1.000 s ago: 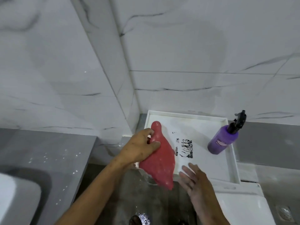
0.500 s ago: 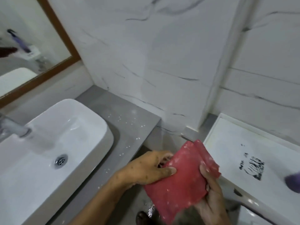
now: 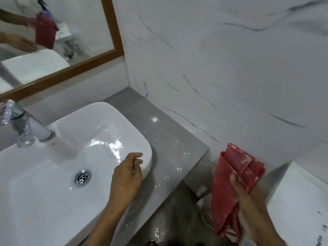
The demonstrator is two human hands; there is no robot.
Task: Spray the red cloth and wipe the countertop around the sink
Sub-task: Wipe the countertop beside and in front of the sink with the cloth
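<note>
Right hand (image 3: 248, 197) is clamped on the red cloth (image 3: 230, 189), folded up and hanging off to the right of the grey surface (image 3: 170, 139), over the gap by the floor, not touching anything. Left hand (image 3: 126, 176) is empty, fingers loosely apart, sitting at the near right corner of the white sink (image 3: 53, 201).

There are water droplets scattered on the surface right beside the sink, so that's where I'd guess the wiping starts. No spray bottle in direct view, only a purple one in the mirror (image 3: 53, 32), and I can't tell if the cloth is damp.

What worries me: the cloth is bunched in folds, so if it lands like that only a narrow edge would touch the surface and it'd smear the drops instead of lifting them. The strip between sink and wall is tight too, so knuckles could bump the sink rim. And the edge of the surface is close, so a long stroke could push water onto the floor.
</note>
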